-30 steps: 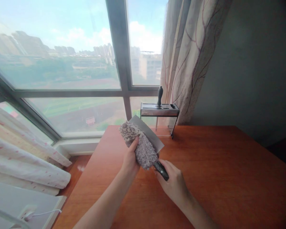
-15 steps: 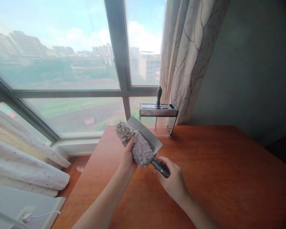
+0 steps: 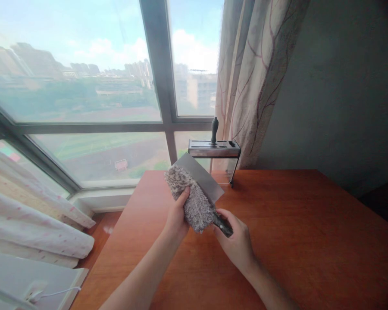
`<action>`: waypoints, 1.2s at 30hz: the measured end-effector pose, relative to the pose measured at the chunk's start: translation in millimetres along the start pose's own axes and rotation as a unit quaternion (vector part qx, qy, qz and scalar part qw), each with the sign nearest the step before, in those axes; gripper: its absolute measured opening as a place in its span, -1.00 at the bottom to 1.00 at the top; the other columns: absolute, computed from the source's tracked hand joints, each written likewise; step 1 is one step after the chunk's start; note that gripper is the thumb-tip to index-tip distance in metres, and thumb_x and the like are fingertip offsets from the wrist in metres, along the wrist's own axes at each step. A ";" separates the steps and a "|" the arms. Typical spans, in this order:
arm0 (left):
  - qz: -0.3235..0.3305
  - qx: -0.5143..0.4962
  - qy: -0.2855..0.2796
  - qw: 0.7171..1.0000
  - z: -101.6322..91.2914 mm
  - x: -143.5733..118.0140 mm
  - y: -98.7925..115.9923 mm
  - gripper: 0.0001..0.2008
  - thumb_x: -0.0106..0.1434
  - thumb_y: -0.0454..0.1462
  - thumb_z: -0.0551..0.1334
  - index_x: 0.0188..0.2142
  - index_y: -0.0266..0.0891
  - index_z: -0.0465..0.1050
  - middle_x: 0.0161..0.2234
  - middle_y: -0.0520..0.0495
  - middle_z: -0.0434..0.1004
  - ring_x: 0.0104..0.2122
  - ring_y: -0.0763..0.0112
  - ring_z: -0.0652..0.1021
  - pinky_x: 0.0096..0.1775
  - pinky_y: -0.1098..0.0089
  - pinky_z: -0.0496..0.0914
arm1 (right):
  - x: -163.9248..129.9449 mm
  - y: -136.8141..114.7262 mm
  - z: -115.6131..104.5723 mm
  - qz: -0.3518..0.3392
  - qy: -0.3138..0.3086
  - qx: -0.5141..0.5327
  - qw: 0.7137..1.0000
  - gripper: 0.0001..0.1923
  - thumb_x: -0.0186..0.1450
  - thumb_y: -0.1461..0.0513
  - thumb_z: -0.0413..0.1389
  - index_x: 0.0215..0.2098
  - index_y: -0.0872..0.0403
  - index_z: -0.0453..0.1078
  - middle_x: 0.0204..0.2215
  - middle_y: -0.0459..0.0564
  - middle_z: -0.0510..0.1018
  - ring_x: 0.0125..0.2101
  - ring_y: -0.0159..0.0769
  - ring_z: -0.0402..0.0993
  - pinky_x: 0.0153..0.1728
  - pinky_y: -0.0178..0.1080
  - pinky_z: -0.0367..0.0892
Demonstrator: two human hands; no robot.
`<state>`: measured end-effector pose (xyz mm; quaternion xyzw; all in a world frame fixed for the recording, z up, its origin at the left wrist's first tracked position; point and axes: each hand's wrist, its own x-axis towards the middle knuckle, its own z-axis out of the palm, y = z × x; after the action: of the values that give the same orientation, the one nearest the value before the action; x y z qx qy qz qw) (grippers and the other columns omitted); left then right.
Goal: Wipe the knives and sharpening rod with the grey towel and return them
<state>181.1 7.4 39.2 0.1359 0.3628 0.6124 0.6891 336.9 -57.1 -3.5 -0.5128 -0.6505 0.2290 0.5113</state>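
My right hand (image 3: 237, 234) is closed around the dark handle of a cleaver (image 3: 203, 175), which is held above the table with its broad grey blade pointing up and to the left. A fluffy grey cloth (image 3: 195, 206) lies against the lower part of the blade and hides it. My left hand (image 3: 177, 217) grips the cloth, thumb on the near side; its other fingers are hidden behind. Beyond the blade stands a knife block (image 3: 215, 150) with a metal top and clear sides, and one dark-handled tool (image 3: 214, 130) sticks up from it.
The brown wooden table (image 3: 294, 232) stretches out under both hands. A window (image 3: 84, 94) rises behind it, with a patterned curtain (image 3: 258, 64) at the right. At the lower left are another curtain (image 3: 35, 224) and a plugged-in white cable (image 3: 61, 292).
My left hand and the cloth have shifted slightly right, toward the handle. More of the grey blade shows above the cloth. My right hand keeps its hold.
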 end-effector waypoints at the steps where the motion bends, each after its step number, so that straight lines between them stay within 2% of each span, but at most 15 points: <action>1: 0.007 -0.010 0.015 1.000 -0.3 2.9 6.9 -0.76 0.15 -0.25 0.33 -0.20 -0.33 0.49 -0.35 -0.12 0.63 -0.36 0.28 0.63 -0.19 0.31 0.53 | -0.9 -0.6 -0.3 -0.006 -0.005 -0.001 1.000 -0.72 0.23 0.22 0.17 -0.08 0.05 0.40 -0.25 0.01 0.60 -0.27 -0.21 0.55 -0.24 -0.26 0.43; 3: 0.039 -0.033 0.040 0.998 -1.3 8.5 20.4 -0.83 0.19 -0.27 0.29 -0.24 -0.33 0.50 -0.39 -0.09 0.63 -0.42 0.34 0.62 -0.19 0.33 0.53 | -2.9 -1.5 -0.8 -0.016 -0.018 -0.001 1.000 -0.72 0.22 0.22 0.18 -0.08 0.04 0.41 -0.26 0.00 0.60 -0.27 -0.22 0.54 -0.25 -0.27 0.43; 6: 0.097 -0.080 0.047 0.991 -2.9 13.7 34.8 -0.87 0.23 -0.29 0.25 -0.25 -0.31 0.50 -0.40 -0.04 0.63 -0.42 0.39 0.61 -0.17 0.36 0.53 | -5.3 -2.3 -0.8 -0.023 -0.030 0.005 0.999 -0.71 0.20 0.26 0.19 -0.08 0.04 0.41 -0.25 -0.02 0.60 -0.27 -0.22 0.54 -0.25 -0.27 0.42; 10: 0.115 -0.110 0.026 0.987 -2.8 12.8 33.5 -0.83 0.25 -0.23 0.24 -0.24 -0.28 0.50 -0.39 -0.04 0.63 -0.35 0.37 0.62 -0.14 0.38 0.51 | -5.8 -2.6 0.9 -0.023 -0.028 0.008 0.999 -0.71 0.20 0.27 0.18 -0.09 0.04 0.42 -0.24 -0.01 0.60 -0.27 -0.22 0.54 -0.24 -0.26 0.43; 12: 0.091 -0.101 0.016 0.991 -2.9 10.2 25.4 -0.81 0.24 -0.21 0.25 -0.23 -0.28 0.50 -0.37 -0.05 0.63 -0.32 0.34 0.63 -0.13 0.37 0.51 | -4.4 -2.0 1.4 -0.007 -0.019 0.015 1.000 -0.72 0.21 0.23 0.19 -0.09 0.04 0.43 -0.25 0.00 0.60 -0.26 -0.21 0.54 -0.23 -0.25 0.44; 14: 0.035 -0.075 -0.003 0.997 -3.7 6.8 15.3 -0.78 0.22 -0.18 0.27 -0.22 -0.29 0.50 -0.37 -0.08 0.64 -0.30 0.29 0.63 -0.13 0.33 0.51 | -2.0 -0.9 1.5 0.023 -0.008 0.038 0.999 -0.72 0.22 0.20 0.20 -0.10 0.06 0.43 -0.25 0.03 0.60 -0.26 -0.19 0.55 -0.23 -0.23 0.45; 17: -0.054 -0.016 -0.063 0.996 -5.3 -0.1 0.6 -0.69 0.14 -0.14 0.33 -0.20 -0.32 0.50 -0.31 -0.16 0.64 -0.26 0.19 0.62 -0.13 0.26 0.50 | 2.5 1.5 0.7 0.069 0.009 0.102 0.992 -0.68 0.22 0.16 0.20 -0.07 0.06 0.40 -0.21 0.06 0.60 -0.23 -0.16 0.56 -0.22 -0.22 0.47; 20: -0.073 0.038 -0.115 0.990 -5.6 -8.5 -12.7 -0.60 0.04 -0.15 0.41 -0.15 -0.31 0.49 -0.24 -0.19 0.63 -0.24 0.14 0.62 -0.11 0.24 0.48 | 5.8 5.3 -0.2 0.087 0.027 0.141 0.986 -0.66 0.24 0.14 0.18 -0.04 0.06 0.37 -0.18 0.09 0.59 -0.19 -0.15 0.56 -0.20 -0.20 0.48; 22: -0.071 0.069 -0.138 0.985 -4.9 -14.2 -22.0 -0.54 0.00 -0.18 0.44 -0.12 -0.30 0.47 -0.23 -0.20 0.62 -0.23 0.13 0.61 -0.11 0.24 0.46 | 6.4 8.8 -0.9 0.086 0.041 0.127 0.987 -0.69 0.26 0.16 0.15 -0.04 0.06 0.36 -0.18 0.09 0.59 -0.19 -0.15 0.56 -0.18 -0.18 0.48; 25: -0.085 0.103 -0.166 0.977 -3.8 -22.3 -35.5 -0.49 -0.01 -0.18 0.45 -0.07 -0.30 0.44 -0.23 -0.20 0.62 -0.21 0.13 0.60 -0.11 0.26 0.44 | 5.1 14.1 -3.0 0.058 0.052 0.058 0.995 -0.67 0.25 0.23 0.12 -0.01 0.03 0.35 -0.16 0.08 0.57 -0.17 -0.13 0.55 -0.15 -0.13 0.47; 28: -0.106 0.127 -0.183 0.969 -1.7 -28.9 -43.9 -0.47 -0.01 -0.17 0.45 -0.06 -0.30 0.42 -0.23 -0.22 0.61 -0.21 0.13 0.59 -0.13 0.27 0.43 | 3.0 15.4 -6.5 -0.024 0.028 -0.017 0.999 -0.56 0.23 0.29 0.08 0.10 0.03 0.27 -0.05 0.12 0.51 -0.06 -0.07 0.48 -0.06 -0.07 0.43; 32: -0.054 0.140 -0.147 0.978 3.3 -32.8 -42.0 -0.46 -0.03 -0.23 0.45 -0.04 -0.29 0.41 -0.22 -0.19 0.60 -0.23 0.16 0.58 -0.17 0.29 0.44 | 1.7 8.5 -8.2 -0.118 -0.044 -0.064 0.990 -0.39 0.21 0.33 0.03 0.23 0.09 0.09 0.03 0.20 0.41 0.06 0.00 0.37 0.05 0.01 0.35; 36: -0.011 0.143 -0.117 0.983 5.2 -31.0 -33.7 -0.55 -0.03 -0.27 0.42 -0.11 -0.28 0.44 -0.27 -0.14 0.60 -0.28 0.18 0.58 -0.22 0.29 0.45 | 2.4 -0.4 -5.0 -0.134 -0.099 -0.074 0.983 -0.35 0.16 0.39 0.02 0.22 0.10 0.06 0.01 0.20 0.38 0.08 0.00 0.32 0.09 0.02 0.31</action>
<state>210.1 -27.7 31.9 0.3002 0.3646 0.5265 0.7069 341.3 -56.2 -0.3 -0.4322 -0.7758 0.1599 0.4310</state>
